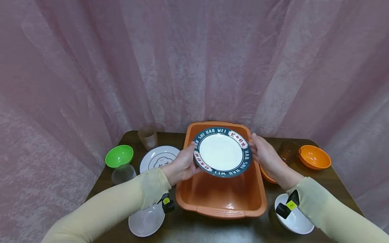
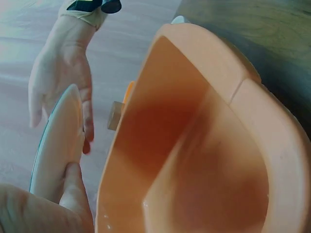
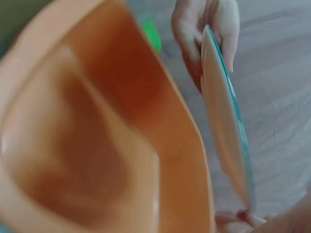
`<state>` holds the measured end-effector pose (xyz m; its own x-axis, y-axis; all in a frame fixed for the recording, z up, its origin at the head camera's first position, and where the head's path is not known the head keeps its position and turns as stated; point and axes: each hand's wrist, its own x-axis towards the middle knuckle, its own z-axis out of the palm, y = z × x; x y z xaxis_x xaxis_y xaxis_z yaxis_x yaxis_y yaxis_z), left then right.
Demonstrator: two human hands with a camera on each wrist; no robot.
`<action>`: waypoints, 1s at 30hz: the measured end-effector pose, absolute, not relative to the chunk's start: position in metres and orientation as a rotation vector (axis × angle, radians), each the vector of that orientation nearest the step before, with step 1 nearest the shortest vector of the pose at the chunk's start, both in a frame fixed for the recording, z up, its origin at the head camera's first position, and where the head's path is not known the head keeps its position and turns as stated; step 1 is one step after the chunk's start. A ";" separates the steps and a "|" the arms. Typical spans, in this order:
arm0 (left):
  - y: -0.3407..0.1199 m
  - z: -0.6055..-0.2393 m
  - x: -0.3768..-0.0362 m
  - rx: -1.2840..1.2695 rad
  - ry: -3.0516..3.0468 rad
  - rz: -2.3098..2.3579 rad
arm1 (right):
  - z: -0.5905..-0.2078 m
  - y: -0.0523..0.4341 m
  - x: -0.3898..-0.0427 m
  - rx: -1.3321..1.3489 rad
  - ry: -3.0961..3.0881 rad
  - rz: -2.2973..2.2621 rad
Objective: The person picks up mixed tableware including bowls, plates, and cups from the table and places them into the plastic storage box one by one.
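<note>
A round plate (image 1: 221, 152) with a white centre and a dark teal lettered rim is held tilted above an orange-brown plastic basin (image 1: 222, 213). My left hand (image 1: 184, 163) grips its left edge, thumb at the rim and fingers beneath. On the opposite edge my right hand (image 1: 263, 152) holds the rim between thumb and fingers. In the left wrist view the plate (image 2: 58, 141) appears nearly edge-on, beside the basin (image 2: 194, 145). The right wrist view shows its pale underside; there the right fingers (image 3: 238, 224) are partly cut off at the lower border.
Left of the basin are a green bowl (image 1: 119, 156), a brownish cup (image 1: 148, 137), a clear cup (image 1: 123, 174), another plate (image 1: 152, 157) and a pale bowl (image 1: 146, 222). On the right stand an orange bowl (image 1: 314, 157), a dark brown cup (image 1: 287, 152) and a white bowl (image 1: 299, 222).
</note>
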<state>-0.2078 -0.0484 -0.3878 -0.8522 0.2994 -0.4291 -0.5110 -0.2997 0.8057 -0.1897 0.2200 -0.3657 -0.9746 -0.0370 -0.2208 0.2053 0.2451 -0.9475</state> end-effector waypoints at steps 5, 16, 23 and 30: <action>-0.047 -0.389 -0.210 -0.283 1.461 2.168 | -0.357 0.235 -0.183 -0.104 2.707 -1.383; -0.028 -0.399 -0.237 -0.333 1.501 2.141 | -0.357 0.230 -0.159 -0.671 3.075 -0.548; -0.015 -0.411 -0.254 -0.312 1.563 2.096 | -0.365 0.226 -0.154 -0.871 3.123 -0.263; -0.006 -0.421 -0.255 -0.290 1.572 2.072 | -0.371 0.226 -0.151 -0.872 3.078 -0.210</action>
<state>-0.2555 -0.0064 -0.4213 -0.8424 0.2725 -0.4648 -0.5211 -0.1924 0.8315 -0.1510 0.2263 -0.3708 -0.8500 -0.5176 0.0975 -0.5260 0.8436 -0.1078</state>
